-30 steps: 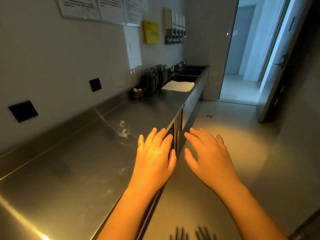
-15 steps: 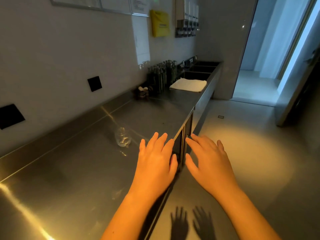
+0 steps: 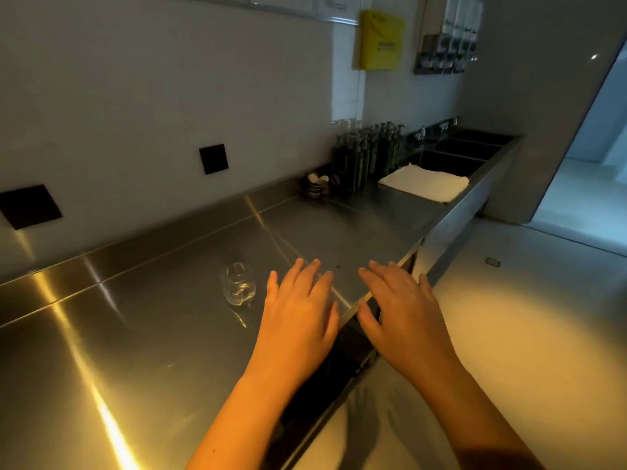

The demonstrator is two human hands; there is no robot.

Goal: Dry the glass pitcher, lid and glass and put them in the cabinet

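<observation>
A small clear glass (image 3: 238,283) stands on the steel counter (image 3: 142,334), a little left of my left hand. My left hand (image 3: 300,317) is stretched out flat above the counter near its front edge, fingers straight, holding nothing. My right hand (image 3: 403,310) is held out beside it over the counter's front edge, fingers spread and empty. A folded white towel (image 3: 424,186) lies farther along the counter beside the sinks. No pitcher or lid is in view.
Dark pump bottles (image 3: 369,157) and a small stack of dishes (image 3: 317,186) stand against the wall. Sinks (image 3: 464,150) lie at the counter's far end. A dark opening (image 3: 332,361) shows under the counter edge. Open floor (image 3: 509,334) and a doorway are on the right.
The view has swung left and closer to the counter. Both hands have moved forward over the counter edge, nearer the glass, still flat and empty.
</observation>
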